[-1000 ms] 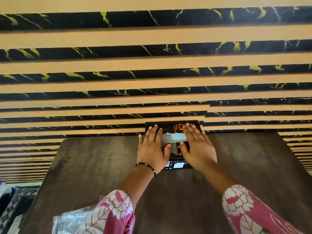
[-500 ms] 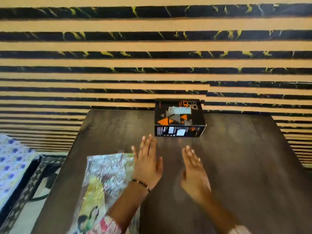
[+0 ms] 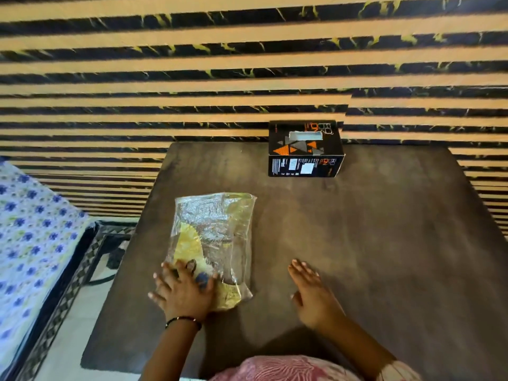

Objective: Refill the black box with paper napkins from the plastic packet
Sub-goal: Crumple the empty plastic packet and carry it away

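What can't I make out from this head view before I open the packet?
- Fill level of the black cardboard box: only a pale strip shows through its top slot; the lid hides the rest.
- Contents of the crinkled clear plastic packet: glare and wrinkles obscure them; napkins cannot be confirmed.
- Packet's near-left corner: covered by the left hand.
- Box's small print: too small to read.
- Right hand: whether it touches the dark wooden table is unclear.
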Available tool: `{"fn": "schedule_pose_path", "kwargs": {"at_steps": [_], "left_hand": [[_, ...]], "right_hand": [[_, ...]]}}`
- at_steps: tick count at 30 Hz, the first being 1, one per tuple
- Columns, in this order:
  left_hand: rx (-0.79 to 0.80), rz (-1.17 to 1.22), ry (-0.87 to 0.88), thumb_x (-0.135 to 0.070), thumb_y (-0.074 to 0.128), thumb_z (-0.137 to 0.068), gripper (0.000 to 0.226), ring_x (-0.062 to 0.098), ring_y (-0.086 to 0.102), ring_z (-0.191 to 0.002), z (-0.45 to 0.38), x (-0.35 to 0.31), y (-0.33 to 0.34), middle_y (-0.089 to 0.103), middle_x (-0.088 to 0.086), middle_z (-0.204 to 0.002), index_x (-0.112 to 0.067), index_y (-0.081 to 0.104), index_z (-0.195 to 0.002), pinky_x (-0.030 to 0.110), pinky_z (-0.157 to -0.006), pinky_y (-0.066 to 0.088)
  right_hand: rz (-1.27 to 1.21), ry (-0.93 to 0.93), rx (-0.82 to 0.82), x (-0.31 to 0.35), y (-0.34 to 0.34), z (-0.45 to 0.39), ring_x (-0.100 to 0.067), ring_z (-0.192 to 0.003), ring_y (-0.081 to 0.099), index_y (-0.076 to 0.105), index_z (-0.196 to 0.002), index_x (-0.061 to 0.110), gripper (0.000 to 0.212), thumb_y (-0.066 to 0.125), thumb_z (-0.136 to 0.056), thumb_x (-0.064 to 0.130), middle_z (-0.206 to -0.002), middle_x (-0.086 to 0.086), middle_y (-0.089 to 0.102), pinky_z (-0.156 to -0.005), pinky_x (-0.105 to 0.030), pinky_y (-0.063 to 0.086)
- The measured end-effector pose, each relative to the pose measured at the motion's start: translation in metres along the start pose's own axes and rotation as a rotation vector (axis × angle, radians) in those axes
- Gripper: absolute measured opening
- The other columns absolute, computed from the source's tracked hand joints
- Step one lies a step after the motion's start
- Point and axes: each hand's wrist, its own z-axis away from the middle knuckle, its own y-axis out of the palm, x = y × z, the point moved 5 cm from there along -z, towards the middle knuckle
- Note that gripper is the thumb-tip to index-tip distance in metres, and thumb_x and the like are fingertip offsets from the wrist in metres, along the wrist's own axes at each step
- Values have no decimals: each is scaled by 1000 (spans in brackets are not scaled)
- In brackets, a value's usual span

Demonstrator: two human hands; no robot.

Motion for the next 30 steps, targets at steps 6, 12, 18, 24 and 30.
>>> {"fn": "schedule_pose_path", "kwargs": {"at_steps": [6,12,18,24,30], "left_hand": [[68,4,171,-60,51,-79,88,38,12,-141,13,-22,18,12,22,-153,-7,20,-143,51,-114,13],[194,137,459,-29,44,-83,58,25,31,-135,42,-77,30,32,12,-146,-15,34,-138,29,-111,23],[385,754,400,9,49,-85,27,-5,60,-68,47,-98,17,65,-1,-85,-11,62,-99,14,-68,44],[272,868,444,1,62,-70,33,-7,59,-79,53,-105,1,67,-14,-82,-31,64,-77,7,-74,42],[172,1102,381,14,66,-72,76,-3,61,-97,44,-98,-14,41,-13,-128,-23,33,-130,22,-81,54]], "right_hand": [[-405,34,130,22,5,-3,-7,-134,32,28,-143,21,55,50,-92,19,-146,3,36,-111,-19,18],[-620,47,174,40,0,-10,-1,-127,35,31,-142,11,60,58,-88,9,-139,8,38,-105,-14,26],[-740,2,104,48,-4,-7,28,-102,44,22,-143,18,82,69,-77,1,-130,12,44,-93,-2,34],[-589,45,-283,44,-42,1,23,-81,56,54,-91,62,59,71,-73,8,-78,35,64,-71,2,39],[-723,18,-313,56,-56,3,13,-92,61,66,-75,47,45,66,-79,2,-90,39,65,-80,-5,43]]}}
